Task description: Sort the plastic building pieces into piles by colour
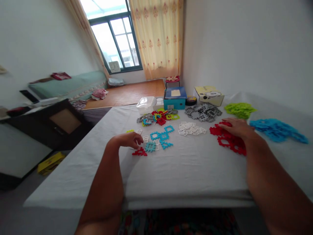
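Note:
Flat plastic interlocking tiles lie sorted by colour on a white cloth-covered table (171,169). My left hand (128,139) curls over the table, fingers bent, touching a small white tile beside a red tile (140,152) and a joined blue cluster (160,138). My right hand (236,128) rests flat, fingers stretched, on the red tile pile (230,141). A white tile pile (192,128) lies between the hands.
Further back lie a grey tile pile (203,112), a green pile (239,109), a blue pile (277,129) and a mixed pile (157,117). A clear plastic tub (146,103), a blue box (174,98) and a yellow box (209,94) stand at the far edge.

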The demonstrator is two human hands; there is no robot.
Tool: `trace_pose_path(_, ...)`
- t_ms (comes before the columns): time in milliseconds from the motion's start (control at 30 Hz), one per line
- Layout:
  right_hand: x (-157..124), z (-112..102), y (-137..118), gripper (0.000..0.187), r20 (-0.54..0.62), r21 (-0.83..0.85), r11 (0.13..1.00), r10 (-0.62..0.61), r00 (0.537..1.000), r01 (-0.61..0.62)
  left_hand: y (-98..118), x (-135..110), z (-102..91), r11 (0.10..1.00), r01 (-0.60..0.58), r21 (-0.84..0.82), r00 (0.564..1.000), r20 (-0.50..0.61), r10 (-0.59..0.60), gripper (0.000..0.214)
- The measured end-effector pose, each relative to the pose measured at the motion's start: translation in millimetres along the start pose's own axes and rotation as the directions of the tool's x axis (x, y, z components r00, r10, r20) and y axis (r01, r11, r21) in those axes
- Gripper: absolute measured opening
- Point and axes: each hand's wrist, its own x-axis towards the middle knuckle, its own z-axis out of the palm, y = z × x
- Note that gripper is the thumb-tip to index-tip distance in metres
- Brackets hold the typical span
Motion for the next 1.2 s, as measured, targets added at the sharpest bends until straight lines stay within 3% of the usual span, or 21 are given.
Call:
trace_pose_path(100, 3.1, -2.5, -9.0, 0.043, -0.012, -0.092, 0.995, 0.033, 0.999, -0.034, 11.3, 2.5, 7.9, 0.995, 0.066, 0.072, 0.998, 0.015, -0.068, 0.04)
trace_pose_path(300, 0.7, -14.5, -53.2, 0.03, -0.104, -0.007, 0.996, -0.084, 0.991, 0.084, 31.8, 4.2, 14.6, 0.955, 0.137, 0.262, 0.99, -0.022, -0.137, 0.032)
trace_pose_path(400, -1.2, -17.3, -69.7, 0.029, -0.139, 0.033, 0.997, -0.063, 0.988, 0.068, 31.7, 3.0, 13.3, 0.972, 0.083, 0.221, 0.996, 0.02, -0.09, 0.025)
trace_pose_path(500, -3.1, -20.3, -81.6, 0.028, -0.159, 0.071, 0.995, -0.061, 0.985, 0.073, 29.5, 1.3, 12.4, 0.98, 0.055, 0.193, 0.998, -0.016, -0.053, 0.032)
trace_pose_path(667, -5.3, -23.6, -92.8, 0.028, -0.182, 0.13, 0.989, -0.041, 0.982, 0.066, 24.1, 1.7, 13.9, 0.974, 0.102, 0.204, 0.995, -0.029, -0.098, 0.035)
trace_pose_path(767, -6.0, -22.6, -96.1, 0.027, -0.182, 0.143, 0.988, -0.037, 0.983, 0.064, 18.6, 6.9, 14.5, 0.947, 0.146, 0.285, 0.986, -0.122, -0.115, 0.03)
trace_pose_path(900, -7.3, -19.6, -103.9, 0.028, -0.162, 0.163, 0.983, -0.052, 0.985, 0.079, 7.8, 18.8, 15.8, 0.895, 0.211, 0.393, 0.937, -0.343, -0.07, 0.026)
trace_pose_path(1067, -10.6, -15.6, -120.4, 0.026, -0.131, 0.217, 0.968, -0.101, 0.986, 0.128, -0.8, 25.4, 15.3, 0.858, 0.326, 0.396, 0.87, -0.48, -0.108, 0.033)
trace_pose_path(1200, -15.9, -11.4, -141.0, 0.026, -0.102, 0.314, 0.93, -0.167, 0.981, 0.191, 16.3, 23.2, 12.0, 0.878, 0.363, 0.314, 0.741, -0.668, -0.068, 0.033)
